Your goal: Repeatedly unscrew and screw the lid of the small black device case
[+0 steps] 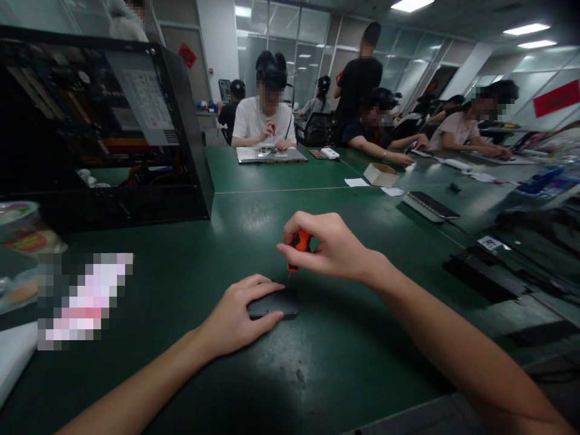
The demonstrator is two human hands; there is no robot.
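Pinching an orange-handled screwdriver point(297, 246) betw. thumb and fingertips, the right hand point(333, 248) holds it nearly upright, thin shaft pointing down onto a small dark flat device point(273, 304) lying on the green table point(181, 284) right in front of the person. Tip looks to be at the device's top face, near its far edge; can't tell the exact spot. The left hand point(238, 317) lies flat over the device's left part, fingers loosely spread and curled round its edge, pressing it to the table, not clenched.

To the left, a black open computer case point(104, 127) stands on the table w/ parts showing inside. Further left, near the edge of view, some packaged stuff, partly blurred. Across the table other people sit at work; one in a white shirt point(267, 118) bends over a flat grey laptop point(270, 155). On the right side lie a small cardboard box point(381, 174) and a phone point(430, 206), well apart from the hands.
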